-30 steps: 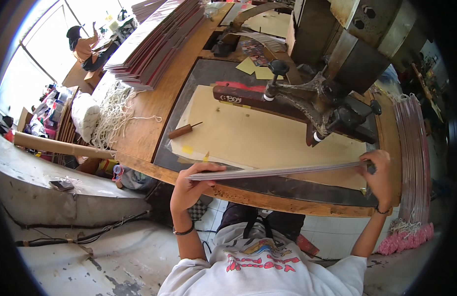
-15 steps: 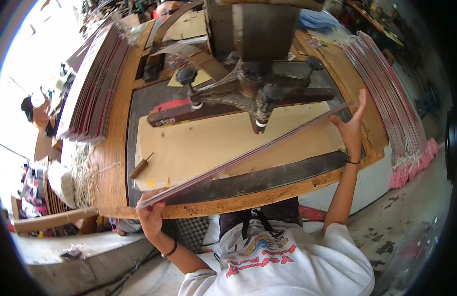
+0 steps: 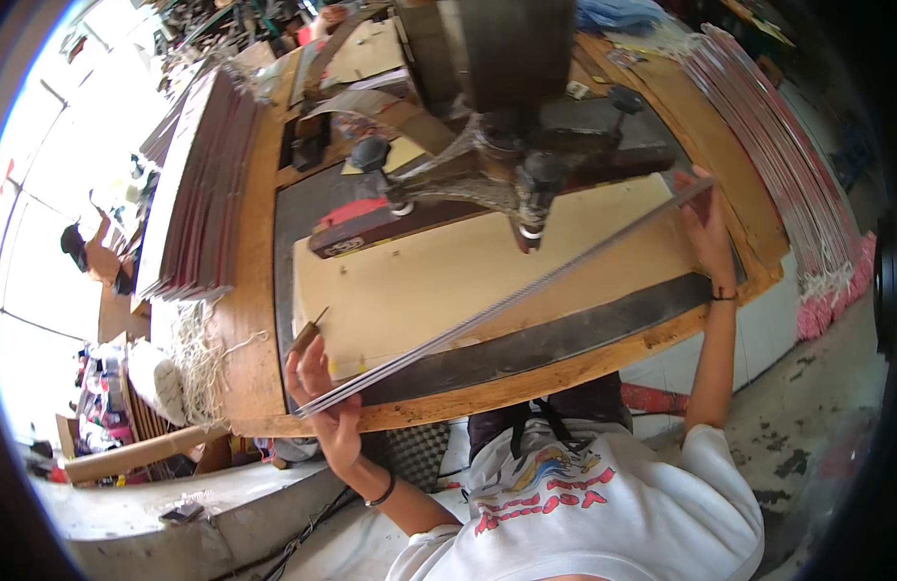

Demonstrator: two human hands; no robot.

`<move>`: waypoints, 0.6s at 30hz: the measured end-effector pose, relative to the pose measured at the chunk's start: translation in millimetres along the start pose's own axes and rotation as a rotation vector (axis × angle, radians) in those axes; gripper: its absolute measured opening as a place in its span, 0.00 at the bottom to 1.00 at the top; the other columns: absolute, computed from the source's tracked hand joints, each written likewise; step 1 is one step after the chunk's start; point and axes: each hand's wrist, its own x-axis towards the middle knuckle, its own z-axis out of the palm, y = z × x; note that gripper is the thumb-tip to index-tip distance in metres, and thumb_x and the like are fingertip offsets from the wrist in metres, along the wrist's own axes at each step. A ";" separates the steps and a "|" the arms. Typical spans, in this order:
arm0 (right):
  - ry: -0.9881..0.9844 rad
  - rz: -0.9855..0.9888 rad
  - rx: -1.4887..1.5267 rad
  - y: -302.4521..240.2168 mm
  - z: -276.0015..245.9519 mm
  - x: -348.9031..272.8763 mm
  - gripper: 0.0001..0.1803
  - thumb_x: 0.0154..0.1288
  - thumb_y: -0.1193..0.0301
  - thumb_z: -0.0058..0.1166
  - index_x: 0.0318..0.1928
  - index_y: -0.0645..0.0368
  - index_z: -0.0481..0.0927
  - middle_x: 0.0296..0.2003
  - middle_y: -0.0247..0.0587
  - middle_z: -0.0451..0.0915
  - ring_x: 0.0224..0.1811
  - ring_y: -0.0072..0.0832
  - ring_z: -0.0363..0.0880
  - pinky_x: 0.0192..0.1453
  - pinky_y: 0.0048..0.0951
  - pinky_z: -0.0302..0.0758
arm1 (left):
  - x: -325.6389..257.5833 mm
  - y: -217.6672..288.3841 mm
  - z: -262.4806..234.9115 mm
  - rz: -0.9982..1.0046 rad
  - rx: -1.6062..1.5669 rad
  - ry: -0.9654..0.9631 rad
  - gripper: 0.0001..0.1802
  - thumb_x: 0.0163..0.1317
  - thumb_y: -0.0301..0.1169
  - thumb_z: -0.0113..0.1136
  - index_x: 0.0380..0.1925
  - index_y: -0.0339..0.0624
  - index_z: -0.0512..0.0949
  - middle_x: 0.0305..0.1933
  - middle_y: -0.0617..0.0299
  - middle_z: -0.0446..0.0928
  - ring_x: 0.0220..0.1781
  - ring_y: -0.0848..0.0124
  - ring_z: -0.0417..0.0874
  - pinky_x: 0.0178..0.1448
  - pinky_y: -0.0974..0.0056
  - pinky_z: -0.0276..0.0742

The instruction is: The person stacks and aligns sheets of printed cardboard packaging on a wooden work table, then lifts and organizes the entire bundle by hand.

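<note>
A thin stack of long flat sheets (image 3: 506, 298) is seen edge-on, slanting from lower left to upper right above the table. My left hand (image 3: 327, 402) grips its near left end, thumb below and fingers curled above. Around its far right end my right hand (image 3: 705, 228) is closed, fingertips partly hidden behind the edge. Beneath the stack lies a tan board (image 3: 419, 281) on a dark mat (image 3: 526, 344). An awl (image 3: 307, 335) with a wooden handle rests on the board's left side, right by my left fingertips; whether they touch it I cannot tell.
Over the board stands a machine head (image 3: 506, 184) with black knobs and a dark red bar (image 3: 371, 235). Bundled flat pieces (image 3: 201, 194) with pale cords (image 3: 201, 358) stand at left. Another bundle (image 3: 773, 145) with pink cords (image 3: 836, 300) lies at right. A wooden edge (image 3: 526, 385) borders the table's front.
The sheets have turned so their edges show more crisply. My right hand, spread open before, has closed around the far end. My left fingers have risen toward the awl. The whole view has shifted slightly.
</note>
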 end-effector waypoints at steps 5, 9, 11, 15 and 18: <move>0.076 0.080 -0.134 8.1 -4.6 -0.7 0.27 0.81 0.59 0.47 0.72 0.57 0.62 0.63 0.45 0.71 0.68 0.31 0.68 0.75 0.34 0.61 | 0.4 10.0 6.5 -0.135 -0.146 0.046 0.40 0.59 0.17 0.68 0.69 0.40 0.59 0.52 0.49 0.81 0.53 0.65 0.82 0.62 0.63 0.76; 0.032 0.134 -0.249 22.5 -32.7 -8.4 0.25 0.82 0.57 0.44 0.68 0.60 0.65 0.61 0.42 0.71 0.69 0.29 0.66 0.75 0.33 0.61 | -6.9 5.0 -10.1 -0.205 -0.025 0.044 0.11 0.60 0.16 0.67 0.34 0.36 0.73 0.41 0.51 0.84 0.40 0.70 0.84 0.46 0.68 0.81; 0.316 0.133 0.111 23.5 -22.6 -17.2 0.23 0.82 0.55 0.43 0.64 0.59 0.67 0.59 0.42 0.71 0.66 0.30 0.68 0.75 0.35 0.61 | -12.5 -0.1 -14.6 -0.093 -0.081 0.025 0.12 0.58 0.15 0.68 0.37 0.36 0.74 0.41 0.50 0.83 0.39 0.70 0.85 0.46 0.68 0.81; 0.334 -0.078 0.186 27.6 -28.4 -24.2 0.28 0.78 0.47 0.46 0.60 0.58 0.69 0.53 0.42 0.73 0.62 0.32 0.72 0.75 0.42 0.64 | -10.6 1.6 -8.1 0.040 -0.195 0.030 0.13 0.58 0.14 0.65 0.38 0.37 0.74 0.47 0.47 0.81 0.43 0.66 0.85 0.46 0.65 0.82; 0.311 -0.129 0.231 15.3 -11.8 -29.3 0.30 0.76 0.41 0.44 0.53 0.57 0.68 0.45 0.39 0.70 0.56 0.33 0.72 0.74 0.47 0.64 | -4.6 16.5 -5.1 -0.049 -0.140 0.030 0.12 0.54 0.17 0.64 0.37 0.40 0.74 0.59 0.43 0.77 0.63 0.54 0.76 0.66 0.51 0.71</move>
